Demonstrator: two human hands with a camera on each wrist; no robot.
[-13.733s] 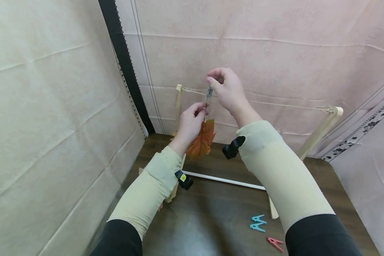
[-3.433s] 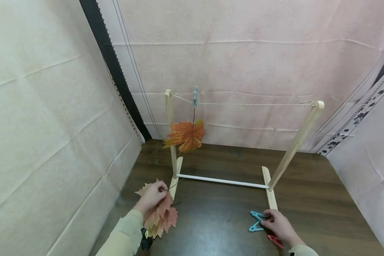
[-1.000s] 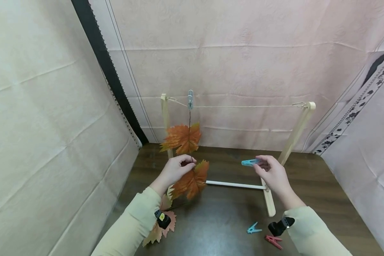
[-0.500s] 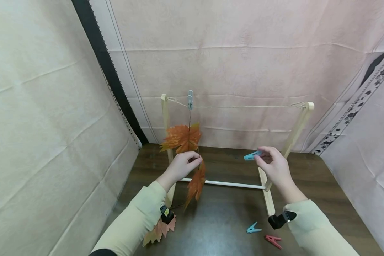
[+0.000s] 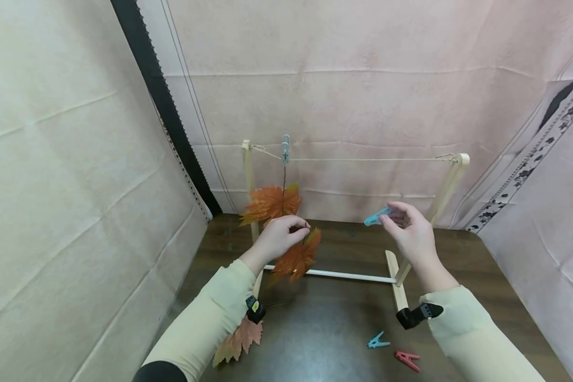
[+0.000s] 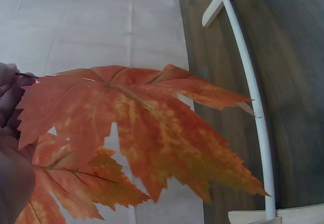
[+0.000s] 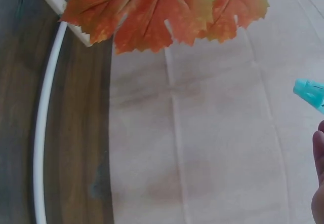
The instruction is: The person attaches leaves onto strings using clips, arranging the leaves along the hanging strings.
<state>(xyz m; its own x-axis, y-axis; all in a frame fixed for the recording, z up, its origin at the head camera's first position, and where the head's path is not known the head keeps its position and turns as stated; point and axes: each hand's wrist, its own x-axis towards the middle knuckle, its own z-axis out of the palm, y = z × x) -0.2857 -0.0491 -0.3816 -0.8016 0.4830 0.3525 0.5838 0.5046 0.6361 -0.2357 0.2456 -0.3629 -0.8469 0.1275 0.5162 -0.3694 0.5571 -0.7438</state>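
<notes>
My left hand (image 5: 281, 236) pinches the thin stem of an orange maple leaf (image 5: 297, 260), which dangles below the fingers; in the left wrist view this leaf (image 6: 136, 112) fills the middle. Held between the thumb and fingers of my right hand (image 5: 413, 233) is a light blue clothespin (image 5: 377, 216), also seen at the right edge of the right wrist view as a teal clothespin (image 7: 310, 93). Behind the left hand another orange leaf (image 5: 269, 202) hangs by its stem from a grey-blue clothespin (image 5: 285, 148) on the string (image 5: 363, 159).
The string runs between two wooden posts (image 5: 441, 196) joined low down by a white rod (image 5: 348, 275). On the dark table (image 5: 324, 329) lie a blue clothespin (image 5: 378, 340) and a red clothespin (image 5: 407, 360). Pinkish leaves (image 5: 241, 339) lie partly under the left forearm.
Since the first frame, one leaf has been left hanging on the string. A second leaf and a blue clothespin have been picked up from the table; both hands have risen over the last second.
</notes>
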